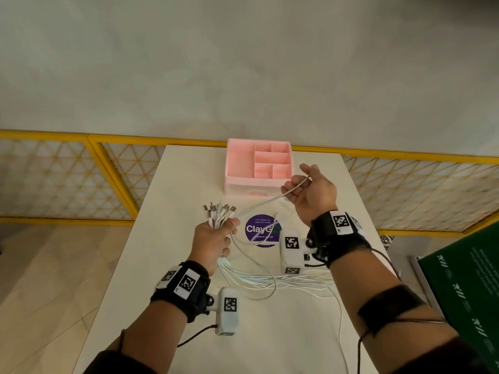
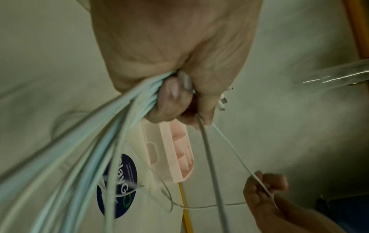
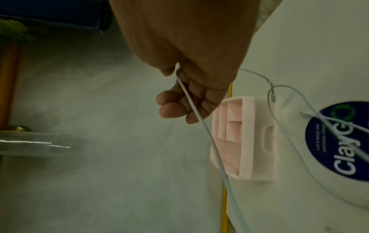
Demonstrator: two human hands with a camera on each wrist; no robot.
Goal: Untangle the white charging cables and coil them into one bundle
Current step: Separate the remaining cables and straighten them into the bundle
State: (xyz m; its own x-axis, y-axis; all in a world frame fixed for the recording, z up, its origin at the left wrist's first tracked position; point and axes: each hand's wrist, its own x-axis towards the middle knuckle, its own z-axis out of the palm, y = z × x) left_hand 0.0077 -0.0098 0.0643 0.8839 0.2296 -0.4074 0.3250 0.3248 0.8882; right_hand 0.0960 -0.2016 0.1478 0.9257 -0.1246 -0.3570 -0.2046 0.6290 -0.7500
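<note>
My left hand [image 1: 216, 238] grips a bunch of white charging cables [image 1: 216, 214] near their plug ends, which fan upward above the fist. In the left wrist view the cables [image 2: 119, 126] stream down out of the fist [image 2: 173, 97]. Their loose lengths [image 1: 270, 282] lie tangled on the white table [image 1: 283, 333] between my forearms. My right hand [image 1: 310, 190] is raised near the pink box and pinches a single white cable [image 1: 270, 199] that runs taut back to the left fist. In the right wrist view that cable [image 3: 199, 119] crosses the curled fingers [image 3: 175, 107].
A pink compartment organiser [image 1: 258, 168] stands at the table's far side. A round purple ClayGo sticker [image 1: 263, 230] lies on the tabletop. A yellow-framed lattice railing [image 1: 94, 168] runs behind the table. A dark green board [image 1: 469, 292] stands at the right.
</note>
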